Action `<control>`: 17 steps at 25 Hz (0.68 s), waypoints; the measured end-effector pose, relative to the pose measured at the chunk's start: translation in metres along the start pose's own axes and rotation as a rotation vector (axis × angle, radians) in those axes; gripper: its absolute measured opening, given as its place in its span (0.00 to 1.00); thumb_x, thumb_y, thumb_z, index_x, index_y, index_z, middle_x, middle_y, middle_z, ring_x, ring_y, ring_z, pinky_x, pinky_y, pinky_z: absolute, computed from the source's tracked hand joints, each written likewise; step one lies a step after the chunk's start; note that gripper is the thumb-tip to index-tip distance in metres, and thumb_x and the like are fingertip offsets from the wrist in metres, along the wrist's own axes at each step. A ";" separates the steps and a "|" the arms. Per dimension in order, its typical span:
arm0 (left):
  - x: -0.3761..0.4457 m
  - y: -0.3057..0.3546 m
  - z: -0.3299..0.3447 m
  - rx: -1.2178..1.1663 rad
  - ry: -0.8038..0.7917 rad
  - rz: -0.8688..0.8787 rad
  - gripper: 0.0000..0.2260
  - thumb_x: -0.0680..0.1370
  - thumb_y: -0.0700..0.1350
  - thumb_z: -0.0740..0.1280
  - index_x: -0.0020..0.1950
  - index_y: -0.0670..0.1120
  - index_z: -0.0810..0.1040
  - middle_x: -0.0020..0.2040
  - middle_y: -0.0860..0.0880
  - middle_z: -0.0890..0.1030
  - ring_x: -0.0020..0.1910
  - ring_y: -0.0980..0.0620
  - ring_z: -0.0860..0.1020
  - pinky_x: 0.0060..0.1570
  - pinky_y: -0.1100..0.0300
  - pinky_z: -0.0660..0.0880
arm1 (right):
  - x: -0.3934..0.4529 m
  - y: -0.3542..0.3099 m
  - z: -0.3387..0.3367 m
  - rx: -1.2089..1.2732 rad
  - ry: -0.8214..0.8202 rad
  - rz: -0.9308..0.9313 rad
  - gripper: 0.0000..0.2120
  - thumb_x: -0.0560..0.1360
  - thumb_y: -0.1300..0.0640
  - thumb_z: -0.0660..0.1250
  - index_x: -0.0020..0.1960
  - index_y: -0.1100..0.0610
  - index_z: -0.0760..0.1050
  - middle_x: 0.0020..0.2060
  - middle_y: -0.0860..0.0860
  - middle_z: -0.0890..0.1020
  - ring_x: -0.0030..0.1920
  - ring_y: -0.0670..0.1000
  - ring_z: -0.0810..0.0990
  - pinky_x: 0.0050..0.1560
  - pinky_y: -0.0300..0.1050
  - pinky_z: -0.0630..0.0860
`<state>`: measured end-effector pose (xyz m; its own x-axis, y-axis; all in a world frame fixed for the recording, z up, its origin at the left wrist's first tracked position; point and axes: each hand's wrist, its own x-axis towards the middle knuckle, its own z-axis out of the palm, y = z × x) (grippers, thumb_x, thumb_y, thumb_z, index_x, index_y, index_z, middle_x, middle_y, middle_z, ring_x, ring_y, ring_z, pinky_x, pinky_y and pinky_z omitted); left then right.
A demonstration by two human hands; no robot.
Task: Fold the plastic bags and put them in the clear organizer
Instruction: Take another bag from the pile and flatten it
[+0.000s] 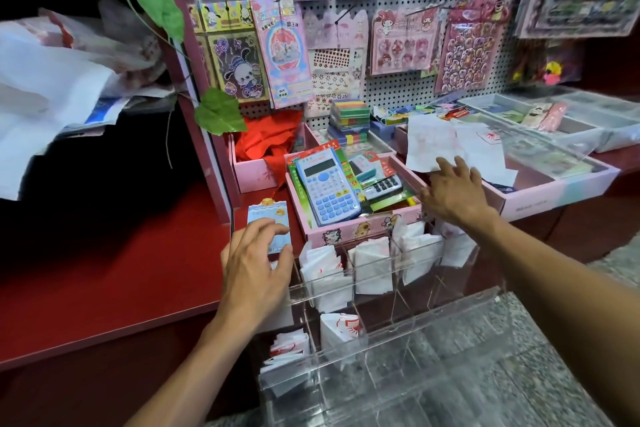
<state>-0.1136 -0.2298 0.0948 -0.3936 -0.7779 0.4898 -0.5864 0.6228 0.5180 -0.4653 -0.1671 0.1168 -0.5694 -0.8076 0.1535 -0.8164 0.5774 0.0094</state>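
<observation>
1. Head view: a red counter [104,270] runs along the left and lower left, and a white pegboard [408,10] hung with sticker sheets rises behind it.
2. A clear organizer [398,333] with several divided compartments stands at the counter's near right corner, partly past its front edge over a speckled floor [519,357].
3. Folded plastic bags [370,267], white with red print, stand upright in the organizer's upper row of compartments; more lie in the lower left compartments.
4. A long pink tray [561,191] sits at the right, behind the organizer, with an unfolded white plastic bag [433,142] lying over its left end.
5. A pink box [363,225] just behind the organizer holds a blue calculator [329,187] and other packaged items.
6. The right hand [453,189] reaches forward over the pink box's right edge, fingers spread, its fingertips at the lower edge of the unfolded bag; whether they touch it I cannot tell.
7. The left hand [256,270] hovers at the organizer's upper left corner, fingers loosely curved and spread, holding nothing.
8. A small blue card [268,224] lies on the counter under the left hand's fingertips; contact is unclear.
</observation>
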 end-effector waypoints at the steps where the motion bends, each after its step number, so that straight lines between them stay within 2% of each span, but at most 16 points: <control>1: -0.001 0.000 0.000 0.001 -0.004 -0.001 0.16 0.74 0.54 0.60 0.56 0.51 0.80 0.61 0.55 0.77 0.63 0.52 0.71 0.60 0.56 0.59 | 0.002 0.003 -0.001 -0.028 -0.024 0.003 0.25 0.81 0.43 0.52 0.68 0.58 0.71 0.79 0.53 0.54 0.79 0.60 0.46 0.76 0.63 0.47; 3: -0.003 -0.001 -0.002 0.005 -0.009 0.010 0.17 0.74 0.56 0.58 0.56 0.52 0.79 0.61 0.56 0.76 0.62 0.53 0.71 0.60 0.56 0.59 | 0.007 0.007 -0.003 -0.041 -0.075 0.045 0.29 0.81 0.39 0.50 0.71 0.58 0.68 0.78 0.52 0.55 0.79 0.60 0.44 0.75 0.64 0.45; 5: -0.002 -0.002 -0.003 0.014 -0.009 0.016 0.17 0.74 0.55 0.59 0.56 0.51 0.79 0.61 0.56 0.76 0.62 0.53 0.71 0.60 0.57 0.59 | 0.009 0.008 -0.003 -0.003 -0.092 0.085 0.31 0.81 0.38 0.49 0.73 0.60 0.64 0.77 0.53 0.58 0.78 0.59 0.46 0.75 0.63 0.46; 7: 0.000 -0.005 -0.003 0.015 -0.009 0.001 0.15 0.74 0.53 0.61 0.57 0.51 0.79 0.62 0.55 0.76 0.63 0.52 0.71 0.61 0.57 0.59 | 0.006 0.006 -0.004 0.033 -0.012 0.059 0.31 0.81 0.39 0.50 0.73 0.62 0.62 0.76 0.54 0.60 0.78 0.60 0.52 0.76 0.63 0.50; 9: 0.000 -0.006 -0.005 0.009 -0.002 -0.004 0.15 0.73 0.52 0.62 0.57 0.50 0.79 0.62 0.54 0.77 0.63 0.51 0.71 0.60 0.56 0.59 | -0.005 -0.004 -0.011 0.148 0.171 0.000 0.29 0.81 0.42 0.54 0.72 0.63 0.64 0.75 0.58 0.63 0.74 0.62 0.61 0.74 0.61 0.58; 11: 0.001 -0.004 -0.007 -0.016 0.012 -0.005 0.16 0.73 0.50 0.62 0.58 0.49 0.79 0.62 0.53 0.77 0.62 0.49 0.72 0.59 0.55 0.61 | -0.026 -0.026 -0.026 0.352 0.320 -0.137 0.26 0.80 0.48 0.59 0.72 0.62 0.65 0.72 0.59 0.66 0.69 0.61 0.67 0.70 0.57 0.65; 12: 0.003 -0.002 -0.008 -0.035 0.019 -0.005 0.16 0.73 0.49 0.64 0.59 0.48 0.79 0.63 0.52 0.77 0.62 0.48 0.72 0.60 0.55 0.63 | -0.040 -0.042 -0.034 0.437 0.345 -0.250 0.25 0.79 0.50 0.60 0.73 0.61 0.65 0.72 0.57 0.67 0.68 0.59 0.68 0.70 0.55 0.66; 14: 0.002 0.001 -0.014 -0.078 0.039 -0.007 0.19 0.73 0.43 0.69 0.65 0.47 0.76 0.65 0.50 0.75 0.63 0.46 0.71 0.61 0.55 0.65 | -0.069 -0.079 -0.052 0.524 0.291 -0.520 0.27 0.75 0.50 0.60 0.71 0.60 0.69 0.70 0.55 0.70 0.67 0.55 0.71 0.68 0.46 0.66; 17: -0.006 -0.001 -0.036 -0.132 0.086 -0.012 0.36 0.68 0.36 0.73 0.74 0.48 0.66 0.71 0.47 0.69 0.67 0.45 0.69 0.65 0.59 0.62 | -0.112 -0.129 -0.071 0.508 0.153 -0.876 0.26 0.73 0.53 0.63 0.69 0.60 0.73 0.69 0.52 0.73 0.67 0.49 0.72 0.68 0.38 0.65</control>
<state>-0.0853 -0.2226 0.1163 -0.3220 -0.7790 0.5380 -0.4905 0.6233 0.6090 -0.2893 -0.1432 0.1682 0.2358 -0.8769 0.4188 -0.9046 -0.3556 -0.2352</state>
